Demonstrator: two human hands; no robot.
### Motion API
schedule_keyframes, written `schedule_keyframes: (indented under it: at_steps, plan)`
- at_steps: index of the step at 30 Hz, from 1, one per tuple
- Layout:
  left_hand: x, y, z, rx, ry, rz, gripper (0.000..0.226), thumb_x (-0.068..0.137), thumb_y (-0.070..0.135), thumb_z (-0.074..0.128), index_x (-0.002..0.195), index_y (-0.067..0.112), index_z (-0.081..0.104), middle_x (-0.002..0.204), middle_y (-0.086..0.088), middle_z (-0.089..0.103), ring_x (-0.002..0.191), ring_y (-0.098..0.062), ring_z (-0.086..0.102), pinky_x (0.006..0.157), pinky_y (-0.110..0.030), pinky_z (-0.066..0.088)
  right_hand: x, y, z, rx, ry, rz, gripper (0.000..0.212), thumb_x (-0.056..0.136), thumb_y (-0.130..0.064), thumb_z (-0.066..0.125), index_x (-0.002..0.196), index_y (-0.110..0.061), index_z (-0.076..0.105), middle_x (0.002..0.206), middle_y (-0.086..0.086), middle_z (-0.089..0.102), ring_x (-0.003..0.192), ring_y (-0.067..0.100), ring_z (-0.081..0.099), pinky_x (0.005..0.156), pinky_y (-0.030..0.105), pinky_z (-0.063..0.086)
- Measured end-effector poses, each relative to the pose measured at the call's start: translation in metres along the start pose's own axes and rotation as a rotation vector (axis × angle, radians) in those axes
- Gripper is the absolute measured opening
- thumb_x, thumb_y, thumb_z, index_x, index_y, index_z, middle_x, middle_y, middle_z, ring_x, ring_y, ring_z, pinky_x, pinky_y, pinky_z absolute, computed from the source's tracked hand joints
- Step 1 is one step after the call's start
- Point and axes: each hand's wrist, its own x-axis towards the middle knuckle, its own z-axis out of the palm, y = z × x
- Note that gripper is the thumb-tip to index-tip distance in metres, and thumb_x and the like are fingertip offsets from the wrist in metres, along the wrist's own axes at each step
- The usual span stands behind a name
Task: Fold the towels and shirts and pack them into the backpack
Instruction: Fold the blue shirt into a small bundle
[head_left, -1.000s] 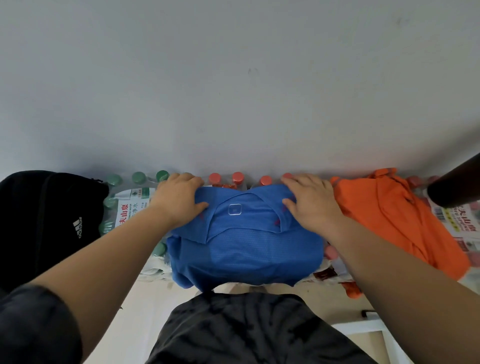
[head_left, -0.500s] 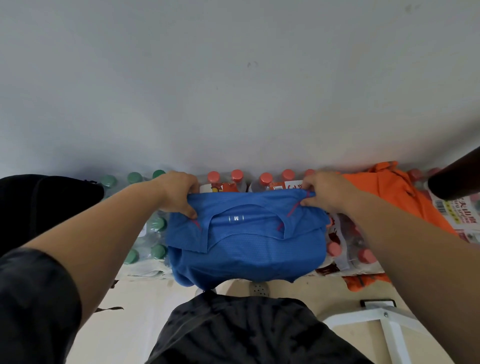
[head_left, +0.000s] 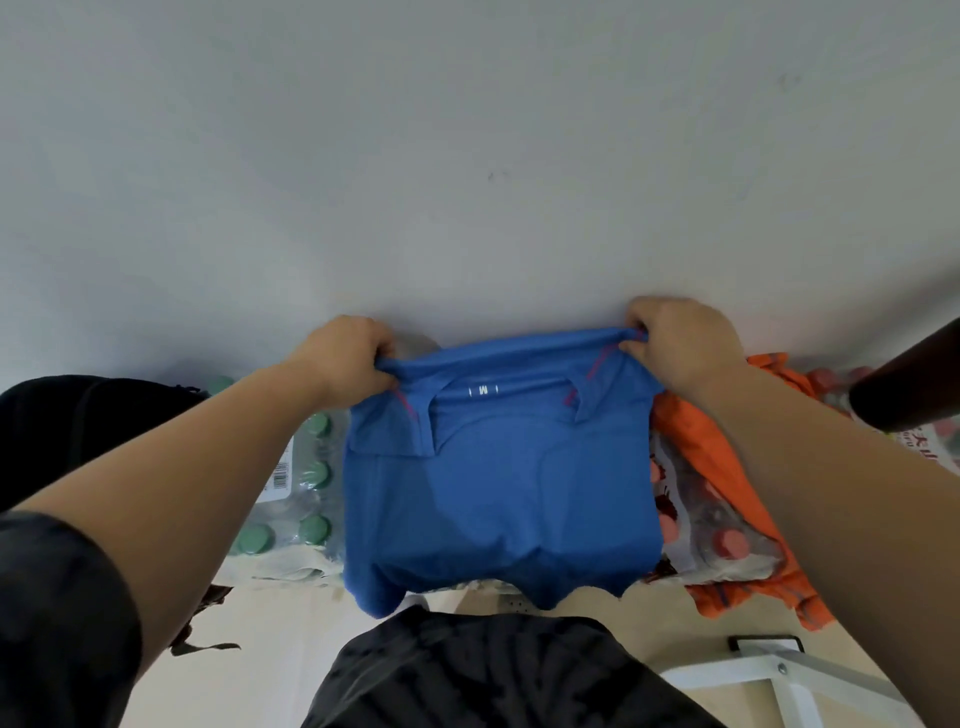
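Note:
A blue shirt, folded, hangs in front of me with its collar and an "M" size mark facing up. My left hand pinches its top left corner and my right hand pinches its top right corner, so the top edge is stretched between them. A black backpack sits at the far left, partly hidden by my left arm. An orange shirt lies crumpled at the right, behind my right arm.
Shrink-wrapped packs of bottles with green caps and red caps lie under the clothes against a white wall. A dark object juts in at the right edge. A white metal frame stands on the floor at lower right.
Both hands went from pressing the blue shirt flat on the bottle packs to gripping its top corners and lifting it up, with the hands spread wider apart.

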Motion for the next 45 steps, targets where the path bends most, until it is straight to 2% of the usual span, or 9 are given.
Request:
schedule_keyframes:
  at_steps: [8,15,18,21,25,28,32,41,45]
  plan:
    - [-0.013,0.005,0.002,0.169,0.509,0.078,0.020,0.064,0.010,0.074,0.066,0.011,0.055,0.067,-0.011,0.059,0.067,-0.036,0.056,0.061,-0.035,0.031,-0.024,0.005,0.014,0.071,0.396,-0.108,0.016,0.074,-0.022,0.069,0.079,-0.012,0.058,0.079,0.012,0.060,0.081,0.037,0.055,0.067,0.045,0.047]
    - [-0.068,-0.010,0.057,0.220,0.302,0.202,0.023,0.050,0.010,0.071,0.066,0.014,0.056,0.066,-0.004,0.055,0.064,-0.032,0.055,0.060,-0.038,0.041,-0.082,-0.003,0.066,0.059,0.140,-0.308,0.024,0.065,-0.017,0.077,0.080,-0.017,0.058,0.081,0.002,0.059,0.082,0.028,0.054,0.071,0.045,0.048]
    - [-0.083,-0.018,0.075,0.206,0.206,0.250,0.012,0.062,0.029,0.057,0.063,0.018,0.057,0.066,0.002,0.053,0.065,-0.028,0.054,0.062,-0.035,0.042,-0.095,-0.004,0.071,0.033,0.020,-0.272,0.023,0.065,-0.022,0.076,0.082,-0.021,0.060,0.082,-0.002,0.060,0.085,0.025,0.054,0.072,0.043,0.049]
    - [-0.090,-0.024,0.084,0.164,0.100,0.242,0.032,0.071,0.051,0.050,0.068,0.023,0.065,0.068,0.008,0.053,0.067,-0.018,0.049,0.068,-0.033,0.046,-0.097,-0.002,0.068,0.031,-0.034,-0.267,0.023,0.072,-0.044,0.062,0.082,-0.024,0.065,0.082,-0.008,0.059,0.085,0.022,0.053,0.075,0.041,0.047]
    - [-0.085,-0.018,0.073,0.041,0.157,0.178,0.040,0.084,0.053,0.044,0.067,0.022,0.063,0.068,0.007,0.055,0.068,-0.019,0.051,0.067,-0.036,0.049,-0.086,-0.010,0.056,0.086,0.059,-0.248,0.039,0.084,-0.057,0.055,0.075,-0.022,0.068,0.075,-0.006,0.060,0.079,0.021,0.052,0.074,0.040,0.045]
    - [-0.069,-0.010,0.061,0.036,0.181,0.108,0.024,0.087,0.042,0.059,0.097,0.021,0.063,0.092,0.000,0.062,0.091,-0.028,0.057,0.079,-0.040,0.050,-0.062,-0.025,0.051,0.059,0.110,-0.194,0.040,0.086,-0.047,0.055,0.106,-0.016,0.070,0.102,0.005,0.068,0.098,0.030,0.059,0.085,0.046,0.050]
    - [-0.041,-0.006,0.057,0.105,-0.056,0.043,0.052,0.080,0.049,0.066,0.126,0.026,0.058,0.123,0.001,0.057,0.115,-0.028,0.052,0.100,-0.044,0.044,-0.036,-0.039,0.047,-0.071,-0.224,-0.100,0.057,0.088,-0.048,0.066,0.141,-0.031,0.052,0.130,0.001,0.061,0.122,0.027,0.049,0.100,0.043,0.043]
    - [-0.016,0.009,0.039,0.234,-0.265,0.064,0.028,0.076,0.048,0.075,0.080,0.030,0.053,0.090,0.007,0.058,0.092,-0.019,0.051,0.077,-0.035,0.048,-0.025,-0.025,0.042,-0.140,-0.445,-0.176,0.032,0.076,-0.054,0.077,0.084,-0.031,0.056,0.100,-0.005,0.058,0.093,0.020,0.054,0.076,0.034,0.047]
    - [-0.012,0.016,0.034,0.117,-0.265,0.056,0.030,0.078,0.032,0.073,0.071,0.029,0.044,0.077,0.010,0.054,0.082,-0.021,0.055,0.071,-0.034,0.048,-0.026,-0.018,0.039,-0.106,-0.455,-0.177,0.026,0.084,-0.042,0.074,0.082,-0.029,0.051,0.089,-0.007,0.058,0.083,0.020,0.054,0.068,0.033,0.044]
